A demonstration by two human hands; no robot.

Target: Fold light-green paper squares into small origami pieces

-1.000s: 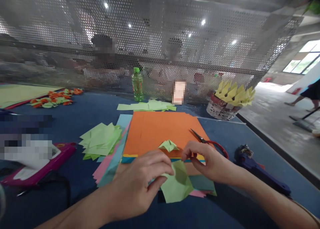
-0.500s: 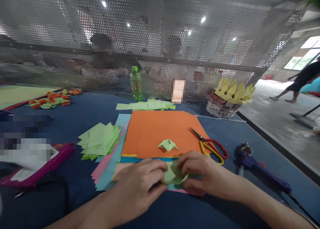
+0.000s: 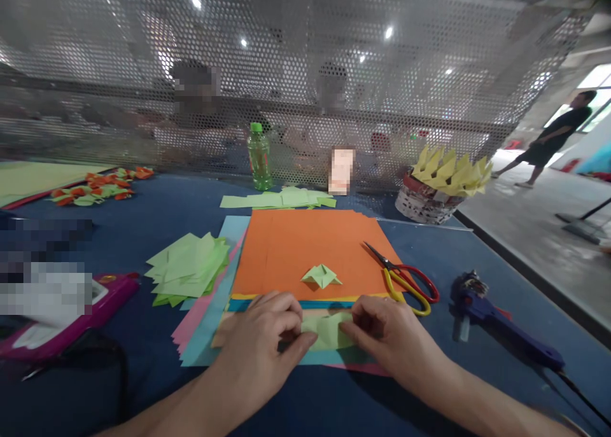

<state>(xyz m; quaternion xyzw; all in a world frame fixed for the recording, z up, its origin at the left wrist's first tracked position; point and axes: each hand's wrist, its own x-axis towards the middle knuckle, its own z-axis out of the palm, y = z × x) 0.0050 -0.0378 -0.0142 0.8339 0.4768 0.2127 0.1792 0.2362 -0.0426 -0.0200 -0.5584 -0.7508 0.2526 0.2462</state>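
Gray perforated panel, biggest, spans 12 o'clock (clock centered on the light green sheet); blue table below. Stack of colored paper, orange on top, runs toward 12. Basket with yellow paper points between 1 and 2, blue corded tool at 3, pile of green squares at 10, green-capped bottle at 11. Left hand at 9, fingertips at the sheet's left end, can't tell if pinching. Right hand at 3, closer than the tool, thumb and fingers together on the right end. Red-and-yellow-handled scissors at 2, blades on the orange. Sheet itself lies between both hands, over the stack's near part. Smallest: folded green piece on the orange, just beyond at 12.
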